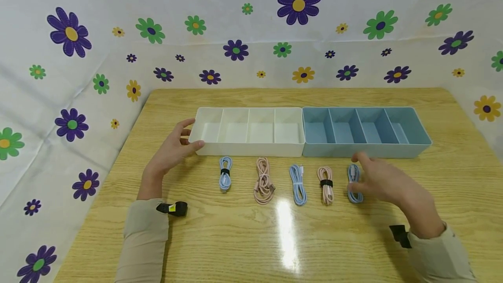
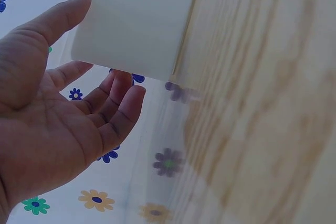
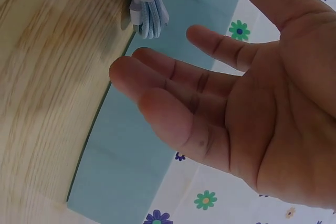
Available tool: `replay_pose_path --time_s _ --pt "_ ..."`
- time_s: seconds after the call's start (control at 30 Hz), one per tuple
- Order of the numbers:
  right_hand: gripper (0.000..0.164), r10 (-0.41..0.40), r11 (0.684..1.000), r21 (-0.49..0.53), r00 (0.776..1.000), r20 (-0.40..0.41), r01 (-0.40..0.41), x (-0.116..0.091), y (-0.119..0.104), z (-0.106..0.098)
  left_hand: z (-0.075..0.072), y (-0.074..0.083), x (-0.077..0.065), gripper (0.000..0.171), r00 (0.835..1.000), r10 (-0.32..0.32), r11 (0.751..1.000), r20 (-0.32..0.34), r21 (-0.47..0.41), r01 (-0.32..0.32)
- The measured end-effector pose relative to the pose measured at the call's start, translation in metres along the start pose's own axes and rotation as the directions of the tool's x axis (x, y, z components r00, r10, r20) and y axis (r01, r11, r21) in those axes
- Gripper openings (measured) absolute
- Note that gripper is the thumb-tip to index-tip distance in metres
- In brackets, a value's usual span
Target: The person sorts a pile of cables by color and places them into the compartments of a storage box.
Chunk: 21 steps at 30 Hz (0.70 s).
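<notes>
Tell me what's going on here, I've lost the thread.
A person is at a wooden table. Their left hand is at the left end of a white box; whether it grips is unclear. Their right hand hovers by the rightmost blue cable, not holding it. All five coiled cables, three blue and two pink, lie on the table in front of the white box and the blue box beside it.

White four-compartment box (image 1: 251, 149) upright; rightmost blue cable (image 1: 353, 174) coiled on table (image 1: 220, 239).
</notes>
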State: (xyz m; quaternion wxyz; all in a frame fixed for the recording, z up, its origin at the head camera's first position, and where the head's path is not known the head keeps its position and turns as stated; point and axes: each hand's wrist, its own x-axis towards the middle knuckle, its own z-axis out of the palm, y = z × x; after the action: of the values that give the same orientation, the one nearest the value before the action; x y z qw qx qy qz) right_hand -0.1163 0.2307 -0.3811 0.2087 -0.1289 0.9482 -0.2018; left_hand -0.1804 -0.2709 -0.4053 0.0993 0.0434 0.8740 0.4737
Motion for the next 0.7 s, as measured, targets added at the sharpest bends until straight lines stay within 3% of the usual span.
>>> replay_pose_path --time_s 0.23,0.7 --pt "0.067 -0.055 0.997 -0.046 0.998 0.019 0.056 0.0017 -0.0022 0.0014 -0.0009 -0.0053 0.0026 0.084 1.0 0.003 1.0 -0.002 0.015 -0.003" --pt "0.068 -0.092 0.994 -0.055 0.995 0.029 0.094 0.0041 0.0014 0.0071 -0.002 -0.0074 0.004 0.084 1.0 -0.014 1.0 0.006 0.007 0.014"
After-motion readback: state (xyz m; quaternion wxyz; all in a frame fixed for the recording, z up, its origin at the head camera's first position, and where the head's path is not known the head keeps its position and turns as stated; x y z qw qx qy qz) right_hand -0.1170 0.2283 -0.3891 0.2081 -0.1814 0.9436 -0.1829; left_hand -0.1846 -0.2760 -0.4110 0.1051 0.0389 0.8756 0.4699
